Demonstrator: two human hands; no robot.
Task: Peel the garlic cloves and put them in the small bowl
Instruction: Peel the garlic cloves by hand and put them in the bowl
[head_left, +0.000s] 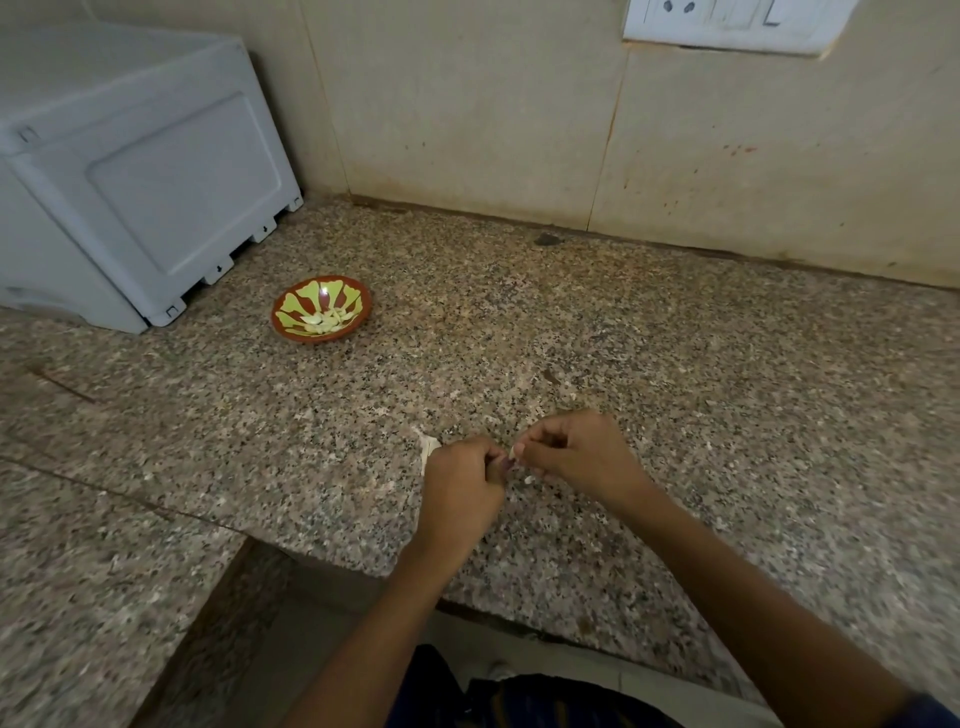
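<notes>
Setting: a speckled stone counter seen from above, against a beige wall, with a grey appliance at the back left.
Left hand: fingers curled inward toward the right hand, apparently pinching one end of a clove; most of the grip is hidden behind the knuckles.
Right hand: fingers curled, thumb and forefinger pinched on the other end of the same clove, just above the counter.
Clove: only a small pale tip shows between the two hands, so how much skin is left cannot be told.
Bowl: small, red and green, well apart from the hands at the back left, beside the appliance; peeled cloves already lie in it.
Scraps: a pale piece lies just beside the left hand, and a small bit sits under the right (either could be skin or garlic).
Risk, slipping: the clove is small and likely slick, so a hard tug on the skin could shoot it off the near edge.
Risk, carry: the bowl is far off, so a loose pinch could drop the clove on the way.
Risk, mix-up: skin may cling and ride into the bowl.
</notes>
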